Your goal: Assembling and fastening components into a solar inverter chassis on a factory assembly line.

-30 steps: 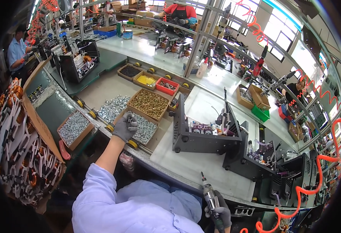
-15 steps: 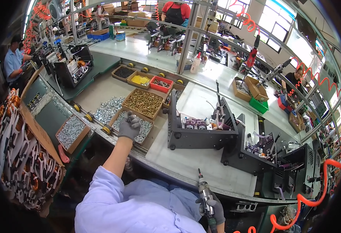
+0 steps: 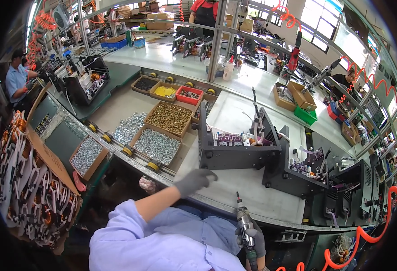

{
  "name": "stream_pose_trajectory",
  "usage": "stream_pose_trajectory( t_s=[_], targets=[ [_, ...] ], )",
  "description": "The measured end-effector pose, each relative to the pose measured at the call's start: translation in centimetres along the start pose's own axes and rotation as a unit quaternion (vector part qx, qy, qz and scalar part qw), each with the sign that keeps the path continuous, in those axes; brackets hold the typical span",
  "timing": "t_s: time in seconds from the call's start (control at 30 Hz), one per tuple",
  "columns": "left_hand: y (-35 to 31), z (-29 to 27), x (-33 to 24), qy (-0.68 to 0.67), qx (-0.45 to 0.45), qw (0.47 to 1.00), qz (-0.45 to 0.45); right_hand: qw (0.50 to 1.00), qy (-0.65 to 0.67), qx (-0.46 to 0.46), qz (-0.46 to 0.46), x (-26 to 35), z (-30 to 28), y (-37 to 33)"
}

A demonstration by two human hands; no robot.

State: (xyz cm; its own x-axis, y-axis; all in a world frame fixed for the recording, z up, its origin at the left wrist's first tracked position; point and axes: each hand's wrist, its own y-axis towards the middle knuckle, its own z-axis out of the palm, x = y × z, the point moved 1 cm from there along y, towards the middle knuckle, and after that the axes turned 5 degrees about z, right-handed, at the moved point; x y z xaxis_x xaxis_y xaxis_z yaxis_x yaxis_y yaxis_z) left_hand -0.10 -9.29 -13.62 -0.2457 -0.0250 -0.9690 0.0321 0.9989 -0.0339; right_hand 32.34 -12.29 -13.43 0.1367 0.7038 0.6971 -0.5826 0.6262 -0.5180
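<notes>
My left hand (image 3: 196,182), in a grey glove, is over the near edge of the white work surface. Its fingers are curled together and slightly blurred; whatever they hold is too small to make out. My right hand (image 3: 255,239), gloved as well, is wrapped round a power screwdriver (image 3: 245,224) in front of my body, its bit pointing up and away from me. Beyond my left hand stands a black metal housing (image 3: 239,156) with circuit parts inside. A cardboard box of silver screws (image 3: 158,147) lies to the left of it.
A box of brass-coloured screws (image 3: 168,118) sits behind the silver ones, near a red bin (image 3: 189,95). More black housings (image 3: 293,176) line the right side. At far left is a carton of wired coils (image 3: 33,185). An orange coiled hose (image 3: 363,232) hangs at the lower right.
My left hand has left the box of silver screws and moved right and nearer, to the work surface's edge. My right hand still grips the power screwdriver, almost unmoved.
</notes>
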Motion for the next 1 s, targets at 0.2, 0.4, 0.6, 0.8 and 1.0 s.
stream_pose_trajectory(
  t_s=[0.2, 0.4, 0.6, 0.8, 1.0],
  targets=[
    [3.9, 6.7, 1.2, 0.505, 0.013, 0.829, 0.239, 0.998, 0.027, -0.043, -0.045, -0.8, -0.6, -1.0],
    [4.7, 6.3, 0.0, 0.381, -0.054, 0.879, 0.281, 0.996, -0.01, -0.041, -0.084, 1.0, 0.8, -1.5],
    [6.9, 5.1, -0.4, 0.024, -0.023, 0.995, 0.093, 0.997, -0.013, 0.011, -0.073, 3.5, 3.2, -1.0],
    [6.1, 4.1, -3.0, -0.376, 0.031, 0.915, -0.143, 0.995, -0.001, 0.052, -0.079, 4.1, 3.7, 0.2],
    [5.5, 4.7, -2.7, -0.535, 0.08, 0.824, -0.17, 0.997, 0.003, 0.046, -0.066, 3.5, 3.7, 0.6]
  ],
)
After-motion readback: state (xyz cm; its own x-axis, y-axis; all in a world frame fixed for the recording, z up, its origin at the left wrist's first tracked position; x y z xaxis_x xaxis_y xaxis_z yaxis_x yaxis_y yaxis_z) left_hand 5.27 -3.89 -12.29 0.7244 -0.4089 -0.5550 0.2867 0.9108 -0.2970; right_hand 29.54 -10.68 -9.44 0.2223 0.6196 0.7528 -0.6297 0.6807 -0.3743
